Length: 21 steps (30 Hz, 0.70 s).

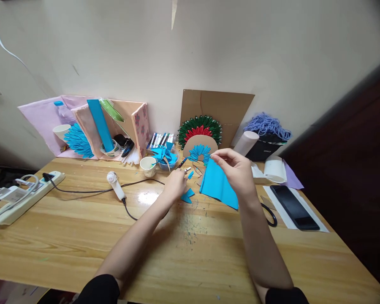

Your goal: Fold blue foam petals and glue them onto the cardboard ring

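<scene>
My right hand [236, 171] is raised on the right, thumb and fingertips pinched together at the top corner of a blue crepe-paper sheet [220, 183]. The sheet's lower edge is slightly wavy. My left hand [175, 184] reaches down to the table, its fingers curled beside a dark pen [181, 162]. What those fingers hold, if anything, is hidden. Small blue paper scraps [188, 195] lie just right of it. Behind the hands, a round cardboard piece [196, 141] carries a fan of blue petals [200, 153], with red and green petals [200, 123] behind it.
A paper cup [148, 167] and a tub of blue scraps [167, 158] stand behind my left hand. A corded white glue-gun-like tool [115, 185] and a power strip [28, 200] lie left. A phone [294, 207] and black ring [270, 215] lie right; a pink fabric-covered box [142, 126] stands back left.
</scene>
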### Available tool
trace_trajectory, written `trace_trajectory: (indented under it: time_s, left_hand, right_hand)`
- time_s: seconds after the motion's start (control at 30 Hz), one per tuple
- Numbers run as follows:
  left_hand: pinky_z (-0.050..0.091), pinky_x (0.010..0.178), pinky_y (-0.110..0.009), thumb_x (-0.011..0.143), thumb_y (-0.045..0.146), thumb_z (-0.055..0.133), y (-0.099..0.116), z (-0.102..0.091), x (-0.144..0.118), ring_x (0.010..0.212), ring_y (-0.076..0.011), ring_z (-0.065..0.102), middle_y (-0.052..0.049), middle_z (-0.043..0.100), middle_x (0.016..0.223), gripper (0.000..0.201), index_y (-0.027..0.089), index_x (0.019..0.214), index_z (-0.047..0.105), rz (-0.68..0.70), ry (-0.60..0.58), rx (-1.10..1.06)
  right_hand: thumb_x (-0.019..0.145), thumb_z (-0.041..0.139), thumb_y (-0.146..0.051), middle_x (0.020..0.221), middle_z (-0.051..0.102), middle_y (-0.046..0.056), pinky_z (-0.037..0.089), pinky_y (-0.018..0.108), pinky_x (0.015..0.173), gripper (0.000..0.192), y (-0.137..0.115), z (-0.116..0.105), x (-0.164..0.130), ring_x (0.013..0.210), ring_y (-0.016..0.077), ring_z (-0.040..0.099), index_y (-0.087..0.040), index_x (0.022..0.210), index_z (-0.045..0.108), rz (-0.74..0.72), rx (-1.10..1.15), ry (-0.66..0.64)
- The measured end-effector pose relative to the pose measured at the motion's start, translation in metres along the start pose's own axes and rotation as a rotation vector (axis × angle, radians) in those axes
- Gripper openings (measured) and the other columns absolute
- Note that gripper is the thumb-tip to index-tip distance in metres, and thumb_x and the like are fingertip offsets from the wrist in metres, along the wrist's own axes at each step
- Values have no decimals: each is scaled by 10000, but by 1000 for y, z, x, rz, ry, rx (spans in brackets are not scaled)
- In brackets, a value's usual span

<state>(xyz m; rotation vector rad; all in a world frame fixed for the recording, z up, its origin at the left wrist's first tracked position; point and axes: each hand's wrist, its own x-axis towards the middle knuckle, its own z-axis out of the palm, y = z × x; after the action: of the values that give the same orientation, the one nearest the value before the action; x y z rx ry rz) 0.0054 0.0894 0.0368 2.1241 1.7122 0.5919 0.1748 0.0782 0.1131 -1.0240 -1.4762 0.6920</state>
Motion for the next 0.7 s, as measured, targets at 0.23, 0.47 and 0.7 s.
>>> trace_trajectory:
  time_s: [0.23, 0.47, 0.7]
  left_hand:
    - [495, 739, -266, 847, 216, 540, 40, -50, -27, 828, -139, 617, -40, 683, 892, 144, 187, 936, 650, 410, 451, -465]
    - [522, 704, -265, 823, 208, 577, 40, -54, -30, 791, -132, 633, -41, 696, 867, 130, 193, 917, 664, 489, 593, -493]
    - [511, 722, -274, 788, 163, 611, 31, -56, -29, 797, -142, 639, -24, 706, 857, 147, 207, 917, 667, 624, 707, -204]
  right_hand:
    - [706, 681, -390, 747, 673, 20, 415, 257, 634, 212, 6, 8, 1, 678, 122, 535, -199, 788, 720, 281, 196, -273]
    - [693, 706, -385, 713, 636, 1, 375, 236, 629, 190, 13, 10, -1, 654, 93, 481, -223, 790, 731, 403, 388, -367]
    - [636, 754, -364, 689, 588, -5, 381, 228, 634, 211, 17, 20, -4, 638, 77, 473, -194, 759, 725, 577, 612, -447]
